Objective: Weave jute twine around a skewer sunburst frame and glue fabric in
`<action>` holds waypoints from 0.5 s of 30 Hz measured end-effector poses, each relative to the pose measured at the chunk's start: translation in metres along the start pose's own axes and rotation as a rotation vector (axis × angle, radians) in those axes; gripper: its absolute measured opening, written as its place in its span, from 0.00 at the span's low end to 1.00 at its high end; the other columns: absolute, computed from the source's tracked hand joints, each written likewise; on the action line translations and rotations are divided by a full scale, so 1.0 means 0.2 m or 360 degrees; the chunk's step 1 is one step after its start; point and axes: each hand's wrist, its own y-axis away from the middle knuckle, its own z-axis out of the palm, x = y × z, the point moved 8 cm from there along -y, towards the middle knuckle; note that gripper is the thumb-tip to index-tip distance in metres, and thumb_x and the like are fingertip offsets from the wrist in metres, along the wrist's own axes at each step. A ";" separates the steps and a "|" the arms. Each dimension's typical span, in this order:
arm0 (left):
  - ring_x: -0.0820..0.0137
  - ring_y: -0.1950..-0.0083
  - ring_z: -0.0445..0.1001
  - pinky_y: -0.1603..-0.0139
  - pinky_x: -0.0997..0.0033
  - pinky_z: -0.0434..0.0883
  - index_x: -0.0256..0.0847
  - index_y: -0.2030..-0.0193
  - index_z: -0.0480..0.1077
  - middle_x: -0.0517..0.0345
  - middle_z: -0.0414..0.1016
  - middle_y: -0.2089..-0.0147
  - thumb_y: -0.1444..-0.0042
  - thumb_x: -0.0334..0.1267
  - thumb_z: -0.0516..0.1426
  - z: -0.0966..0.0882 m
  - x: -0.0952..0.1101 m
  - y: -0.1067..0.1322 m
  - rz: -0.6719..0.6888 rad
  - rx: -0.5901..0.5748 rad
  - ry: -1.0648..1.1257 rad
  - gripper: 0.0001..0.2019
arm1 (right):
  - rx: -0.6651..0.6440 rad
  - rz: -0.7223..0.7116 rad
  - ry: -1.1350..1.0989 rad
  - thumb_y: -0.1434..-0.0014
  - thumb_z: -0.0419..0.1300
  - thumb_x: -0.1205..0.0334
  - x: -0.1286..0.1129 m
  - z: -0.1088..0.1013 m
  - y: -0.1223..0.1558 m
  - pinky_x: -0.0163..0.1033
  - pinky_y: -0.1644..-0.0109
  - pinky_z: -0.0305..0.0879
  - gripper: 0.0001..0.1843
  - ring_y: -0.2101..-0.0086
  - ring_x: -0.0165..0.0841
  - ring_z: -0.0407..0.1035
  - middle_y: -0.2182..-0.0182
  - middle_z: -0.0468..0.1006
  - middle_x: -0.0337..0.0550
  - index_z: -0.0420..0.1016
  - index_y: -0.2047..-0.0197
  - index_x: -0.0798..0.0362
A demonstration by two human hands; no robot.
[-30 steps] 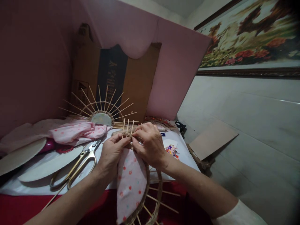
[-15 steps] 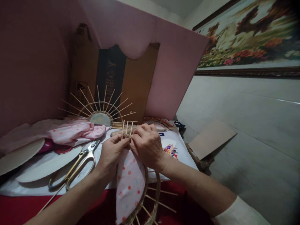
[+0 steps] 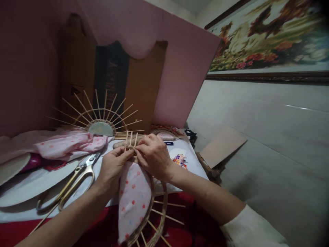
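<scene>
Both hands pinch the upper end of a woven half-round fan frame (image 3: pixel 164 206), made of thin sticks with twine bands round a half-disc of pink flowered cloth (image 3: pixel 135 199). My left hand (image 3: pixel 111 167) is closed on the woven edge from the left, thumb and forefinger at the base of several upright sticks (image 3: pixel 132 139). From the right, my right hand (image 3: pixel 154 156) presses its fingers together at the same band, close to the left fingertips. Whether a loose twine end lies between the right fingers is hidden. The frame hangs down over a red surface (image 3: pixel 180 226).
Gold-handled scissors (image 3: pixel 68 183) lie at left beside white curved boards (image 3: pixel 28 185) and crumpled pink cloth (image 3: pixel 72 145). A second stick frame (image 3: pixel 101 127) leans against a cardboard box (image 3: pixel 144 85). Twine (image 3: pixel 119 144) lies behind my hands; patterned scraps (image 3: pixel 179 160) lie right.
The view has turned slightly, so the whole scene sits a little further left. Both hands keep their hold on the frame's upper end, with only slight finger movement.
</scene>
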 end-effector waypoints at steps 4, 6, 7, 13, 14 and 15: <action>0.77 0.78 0.70 0.80 0.81 0.64 0.37 0.72 0.74 0.62 0.75 0.77 0.66 0.35 0.67 -0.01 0.00 0.00 -0.0045 0.0056 -0.0056 0.11 | 0.0254 0.0175 -0.0109 0.37 0.52 0.61 0.18 -0.19 0.07 0.43 0.52 0.58 0.11 0.56 0.37 0.64 0.57 0.76 0.45 0.76 0.59 0.52; 0.77 0.79 0.69 0.81 0.83 0.64 0.38 0.72 0.74 0.63 0.75 0.78 0.66 0.34 0.67 0.00 0.02 0.00 -0.0051 0.0065 -0.0041 0.11 | 0.0324 0.0475 -0.0065 0.35 0.50 0.62 0.37 -0.28 0.17 0.41 0.53 0.59 0.13 0.58 0.36 0.66 0.62 0.77 0.47 0.75 0.63 0.55; 0.77 0.79 0.69 0.81 0.83 0.64 0.38 0.72 0.74 0.64 0.74 0.78 0.66 0.34 0.66 0.00 0.03 0.01 -0.0052 0.0068 -0.0026 0.10 | 0.0266 0.0662 0.0008 0.35 0.48 0.63 0.46 -0.29 0.24 0.41 0.55 0.60 0.14 0.60 0.36 0.67 0.64 0.76 0.48 0.75 0.64 0.55; 0.78 0.79 0.69 0.80 0.84 0.66 0.37 0.73 0.74 0.64 0.74 0.79 0.68 0.32 0.66 0.00 0.08 0.01 -0.0014 0.0123 0.0046 0.11 | -0.0646 0.1108 0.0109 0.50 0.62 0.45 0.67 -0.01 0.70 0.41 0.64 0.61 0.24 0.64 0.44 0.71 0.66 0.76 0.54 0.75 0.61 0.58; 0.78 0.79 0.69 0.81 0.84 0.65 0.36 0.74 0.74 0.64 0.74 0.79 0.68 0.32 0.66 -0.01 0.08 0.01 -0.0010 0.0128 0.0045 0.11 | -0.0743 0.1155 0.0130 0.51 0.63 0.43 0.66 0.04 0.76 0.42 0.63 0.61 0.29 0.62 0.45 0.71 0.62 0.75 0.55 0.73 0.55 0.59; 0.79 0.79 0.69 0.81 0.84 0.65 0.36 0.74 0.73 0.64 0.73 0.79 0.68 0.32 0.66 -0.01 0.08 0.01 -0.0010 0.0129 0.0046 0.10 | -0.0762 0.1214 0.0147 0.52 0.63 0.44 0.65 0.07 0.79 0.42 0.60 0.61 0.33 0.59 0.47 0.70 0.58 0.73 0.57 0.69 0.50 0.59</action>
